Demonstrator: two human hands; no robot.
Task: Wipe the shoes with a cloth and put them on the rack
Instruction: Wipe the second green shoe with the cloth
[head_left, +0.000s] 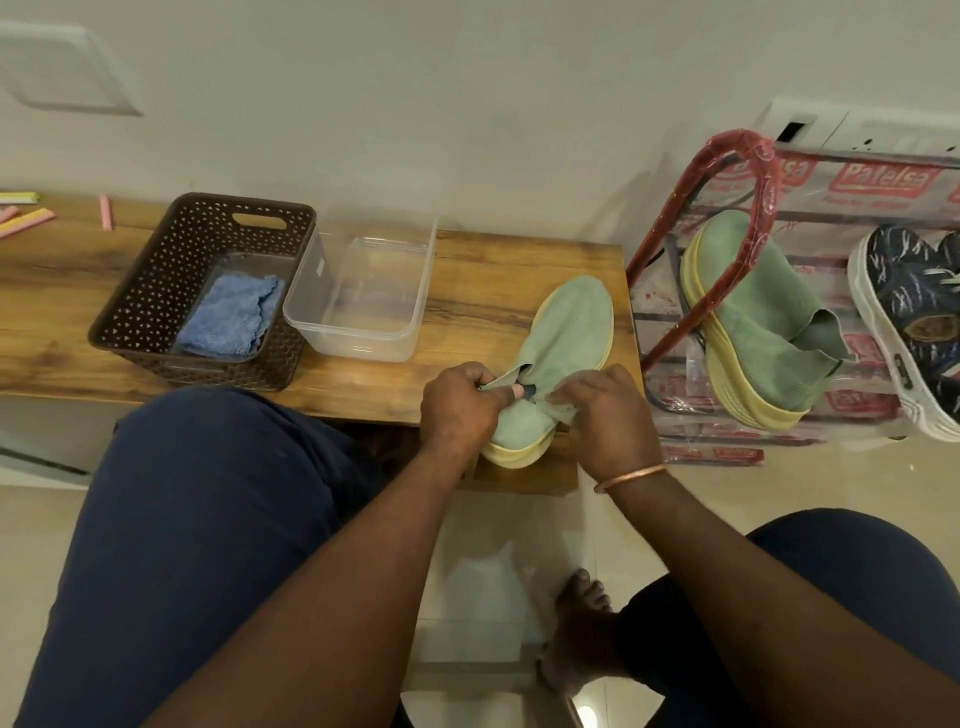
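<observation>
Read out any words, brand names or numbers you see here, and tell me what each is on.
"Patelsa": red label on the clear plastic wrap around the red-framed shoe rack; repeated lower down, partly hidden.
Smaller line under that label: too blurred to read.
The small sticker on the clear plastic tub: too small to read.

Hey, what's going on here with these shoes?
A seated person holds a green shoe on the wooden table, left hand and right hand both pinching its collar. The blue cloth lies in the brown basket, not in use. Its matching green shoe and a dark patterned shoe already sit on the rack.
</observation>
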